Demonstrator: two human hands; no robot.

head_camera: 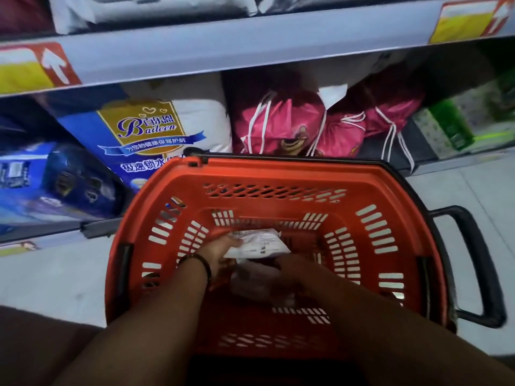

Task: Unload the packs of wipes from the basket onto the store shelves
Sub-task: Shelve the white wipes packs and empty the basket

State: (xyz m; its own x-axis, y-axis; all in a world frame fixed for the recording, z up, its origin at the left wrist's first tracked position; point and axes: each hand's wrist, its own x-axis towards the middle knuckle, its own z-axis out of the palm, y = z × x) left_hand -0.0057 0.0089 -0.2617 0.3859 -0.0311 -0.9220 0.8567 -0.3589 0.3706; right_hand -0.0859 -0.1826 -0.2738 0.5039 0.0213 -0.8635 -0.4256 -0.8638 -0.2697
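An orange plastic basket (178,190) with a black handle stands on the floor before the shelves. Both my arms reach down into it. My left hand (220,250), with a dark band on the wrist, grips the left edge of a white pack of wipes (264,242) lying on the basket's bottom. My right hand (289,274) is blurred and lies over a second pack (250,282) in shadow nearer to me; its fingers cannot be made out.
The bottom shelf holds a blue and white Baileen pack (150,132), dark blue packs (55,179) at left, pink drawstring bags (306,126) in the middle and green-white boxes (457,126) at right. A grey shelf edge (223,48) with price labels runs overhead. Pale floor tiles surround the basket.
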